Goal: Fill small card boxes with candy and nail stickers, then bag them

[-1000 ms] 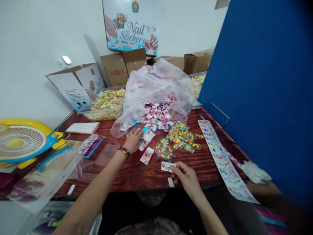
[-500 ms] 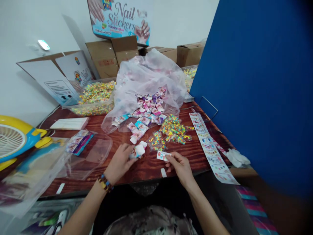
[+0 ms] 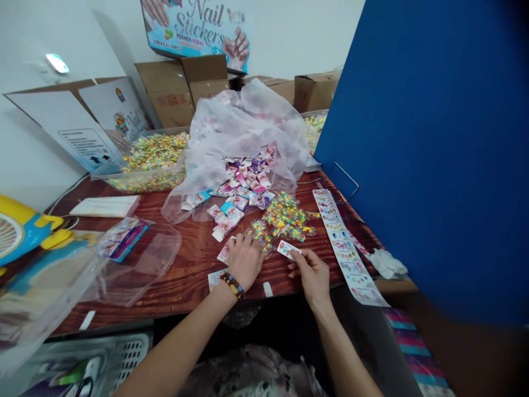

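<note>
My right hand (image 3: 313, 275) pinches a small white sticker card (image 3: 288, 250) with coloured prints between thumb and fingers, just above the wood-look table. My left hand (image 3: 247, 260), with a beaded bracelet at the wrist, reaches palm down to the near edge of a pile of small clear candy packets (image 3: 287, 216). Its fingers are apart and bent, the tips touching or close to the packets; nothing shows in its grip. One small printed box (image 3: 215, 279) lies partly behind the left wrist, another (image 3: 225, 251) beside the fingers. More small boxes (image 3: 237, 201) spill from a translucent bag (image 3: 252, 118).
A long sticker sheet (image 3: 345, 251) hangs over the table's right edge beside a blue panel (image 3: 421, 154). Candy fills a clear tub (image 3: 144, 179) at the back left. A clear plastic pouch (image 3: 152, 259), a yellow-blue fan (image 3: 25, 231) and a basket (image 3: 128, 353) are on the left.
My left hand has let go of the small box, now lying near the table edge, and moved right to the candy packets. My right hand still holds the sticker card, slightly raised.
</note>
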`<state>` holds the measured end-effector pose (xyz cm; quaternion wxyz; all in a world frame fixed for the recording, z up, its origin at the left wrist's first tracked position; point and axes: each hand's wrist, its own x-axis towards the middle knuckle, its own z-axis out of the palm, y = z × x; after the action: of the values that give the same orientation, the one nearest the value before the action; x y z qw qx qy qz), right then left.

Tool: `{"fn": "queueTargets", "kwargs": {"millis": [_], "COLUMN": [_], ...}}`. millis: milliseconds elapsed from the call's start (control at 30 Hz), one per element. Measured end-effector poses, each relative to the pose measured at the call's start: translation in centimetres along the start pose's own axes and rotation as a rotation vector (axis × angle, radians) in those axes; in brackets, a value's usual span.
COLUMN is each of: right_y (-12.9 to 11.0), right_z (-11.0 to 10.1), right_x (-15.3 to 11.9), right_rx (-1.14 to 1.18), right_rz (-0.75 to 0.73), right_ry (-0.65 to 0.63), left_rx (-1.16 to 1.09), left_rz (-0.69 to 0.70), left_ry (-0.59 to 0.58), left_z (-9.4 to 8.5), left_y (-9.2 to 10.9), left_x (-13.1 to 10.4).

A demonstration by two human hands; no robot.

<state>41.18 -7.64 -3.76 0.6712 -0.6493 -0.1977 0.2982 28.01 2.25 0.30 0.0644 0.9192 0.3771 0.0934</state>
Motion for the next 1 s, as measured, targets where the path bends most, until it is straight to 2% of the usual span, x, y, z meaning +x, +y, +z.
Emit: {"fn": "queueTargets", "kwargs": {"millis": [133, 233, 400, 467, 567, 700, 833, 1000], "right_y": [0.1, 0.1, -0.1, -0.3, -0.7, -1.2, -1.6, -2.1], "right_z": [-0.1, -0.2, -0.6, -0.6, -0.1, 1.0, 1.2, 1.8], "right_x": [-0.1, 0.0, 0.5, 0.5, 0.2, -0.9, -1.7, -2.3], "right_rx": [0.053, 0.083, 0.080, 0.008, -0.104, -0.099, -0.040, -0.013], "right_rz": [0.016, 0.030, 0.033, 0.048, 0.084, 0.146, 0.232, 0.273], "right_ry": [-0.010, -0.015, -0.038, -0.133, -0.347, -0.565, -0.631, -0.617], "left_rx": [-0.051, -0.207, -0.463, -0.589, -0.810, -0.830, -0.813, -0.793], "left_rz": [-0.031, -0.059, -0.067, -0.012, 0.071, 0.068, 0.029, 0.032], "left_ry": [-0.032, -0.036, -0.067, -0.132, -0.223, -0.280, -0.330, -0.283], "left_z": [0.7, 0.6, -1.3, -2.5, -3.8, -4.0, -3.8, -4.1], "left_y": [0.4, 0.2, -1.1, -1.9, -2.9, -3.5, -3.7, -4.1], "left_x": [0.4, 0.4, 0.0, -0.5, -1.2, -1.5, -1.6, -2.1]}}
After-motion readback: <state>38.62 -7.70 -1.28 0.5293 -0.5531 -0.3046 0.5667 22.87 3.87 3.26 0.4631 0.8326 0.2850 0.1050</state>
